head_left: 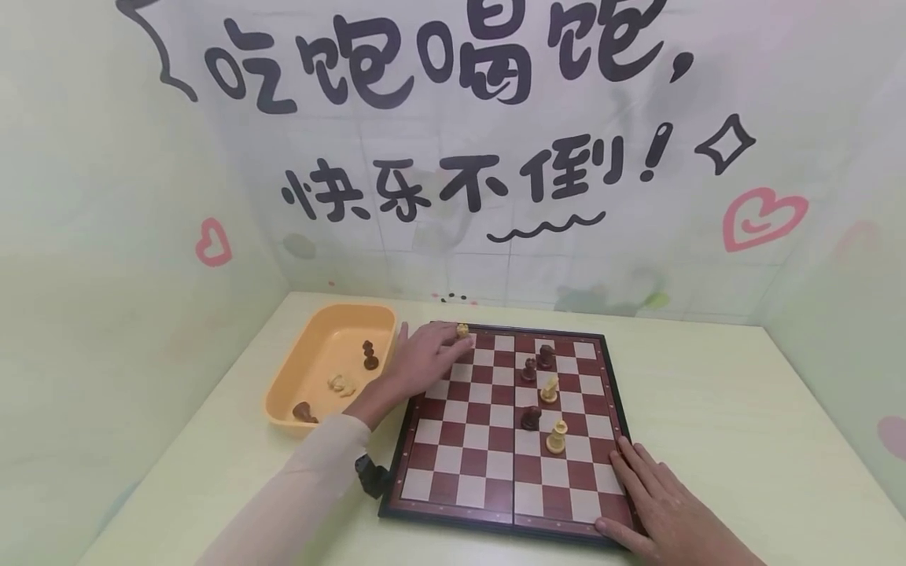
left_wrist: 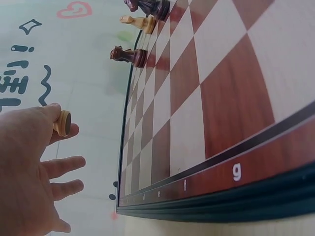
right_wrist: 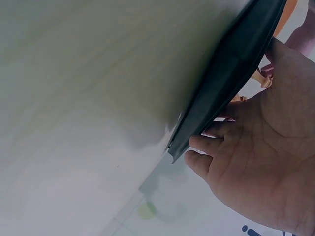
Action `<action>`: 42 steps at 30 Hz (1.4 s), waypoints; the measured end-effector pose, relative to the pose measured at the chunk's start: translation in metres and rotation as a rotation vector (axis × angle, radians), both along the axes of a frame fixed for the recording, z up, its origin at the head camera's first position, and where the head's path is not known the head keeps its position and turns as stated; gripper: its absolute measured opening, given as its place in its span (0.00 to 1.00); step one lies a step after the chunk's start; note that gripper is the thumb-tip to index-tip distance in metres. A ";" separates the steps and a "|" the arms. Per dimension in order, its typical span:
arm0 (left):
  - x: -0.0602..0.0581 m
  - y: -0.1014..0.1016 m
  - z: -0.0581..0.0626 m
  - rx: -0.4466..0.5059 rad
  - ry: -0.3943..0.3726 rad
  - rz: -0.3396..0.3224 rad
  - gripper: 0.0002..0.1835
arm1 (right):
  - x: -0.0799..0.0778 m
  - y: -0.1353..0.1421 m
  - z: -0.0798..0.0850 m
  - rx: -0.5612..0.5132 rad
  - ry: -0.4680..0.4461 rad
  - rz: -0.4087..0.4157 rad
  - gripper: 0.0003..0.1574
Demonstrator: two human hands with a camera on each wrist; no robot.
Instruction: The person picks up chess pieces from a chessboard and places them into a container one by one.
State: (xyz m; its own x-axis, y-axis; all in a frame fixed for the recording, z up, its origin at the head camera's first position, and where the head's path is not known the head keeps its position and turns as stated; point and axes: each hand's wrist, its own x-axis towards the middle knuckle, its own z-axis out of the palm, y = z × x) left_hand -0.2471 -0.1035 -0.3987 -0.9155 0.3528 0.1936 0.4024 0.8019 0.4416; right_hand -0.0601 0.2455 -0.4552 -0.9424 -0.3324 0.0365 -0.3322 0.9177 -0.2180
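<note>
My left hand (head_left: pixel 422 355) is over the far left part of a checkered chessboard (head_left: pixel 488 448). Between its thumb and index finger it pinches a cream chess piece (head_left: pixel 462 330), whose round base (left_wrist: pixel 62 123) faces the camera in the left wrist view; the other fingers are spread. On the board's near right corner and edge rests my right hand (head_left: pixel 661 503), its fingers extended. Right of the board's middle seam stand two cream pieces (head_left: pixel 557 436) and three dark pieces (head_left: pixel 531 417).
Left of the board, an orange tray (head_left: pixel 283 385) contains a few loose pieces, including an upright dark one (head_left: pixel 370 355) and a fallen dark one (head_left: pixel 304 411). A small black object (head_left: pixel 371 475) shows beside the left sleeve. Behind the table rises a wall sheet with black writing (head_left: pixel 396 189).
</note>
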 end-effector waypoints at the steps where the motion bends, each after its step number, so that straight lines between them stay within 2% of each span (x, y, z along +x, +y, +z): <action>1: 0.001 -0.001 0.001 0.007 0.000 0.000 0.22 | 0.000 0.000 0.000 0.000 0.003 0.001 0.62; 7: 0.007 -0.009 0.001 0.004 0.001 -0.016 0.24 | 0.000 0.000 0.001 -0.003 0.000 0.005 0.62; 15: 0.012 -0.021 0.004 -0.010 0.043 -0.027 0.25 | -0.001 0.000 0.004 -0.014 -0.001 0.009 0.61; 23: 0.016 -0.035 0.004 -0.002 0.053 0.029 0.27 | -0.001 0.000 0.003 -0.015 -0.001 0.013 0.61; 31: 0.019 -0.045 -0.001 0.023 0.053 0.044 0.25 | -0.001 -0.001 0.003 -0.013 -0.019 0.003 0.62; 36: 0.019 -0.051 -0.003 0.040 0.031 0.081 0.26 | -0.001 -0.001 0.002 -0.012 0.008 0.018 0.61; 42: 0.019 -0.058 -0.002 0.041 0.025 0.090 0.24 | 0.000 0.000 0.001 -0.016 0.015 0.015 0.60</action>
